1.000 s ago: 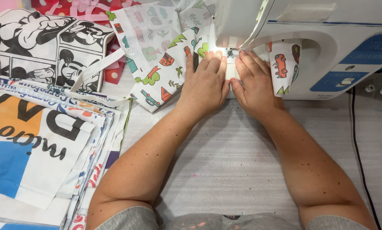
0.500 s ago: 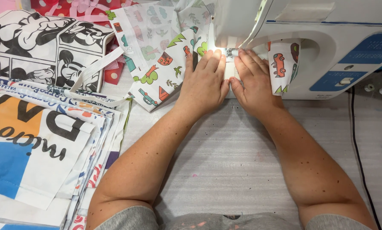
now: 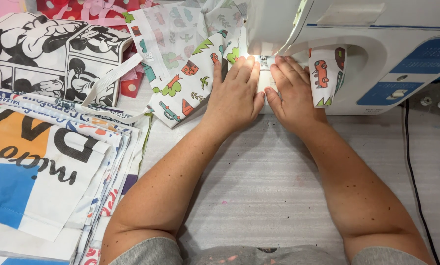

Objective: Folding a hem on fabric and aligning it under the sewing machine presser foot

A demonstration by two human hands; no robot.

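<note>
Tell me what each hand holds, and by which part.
Neither grips anything: left hand and right hand press flat on the printed fabric beside the sewing machine needle.

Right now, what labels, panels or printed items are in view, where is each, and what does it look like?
Control panel: sewing machine front, right; blue slanted patch with small buttons.
Printed bags stack: table's left; white with blue, orange, black lettering.
Cartoon bag: upper left; black-and-white comic panels.
Small tag: patterned fabric, white rectangle.
</note>
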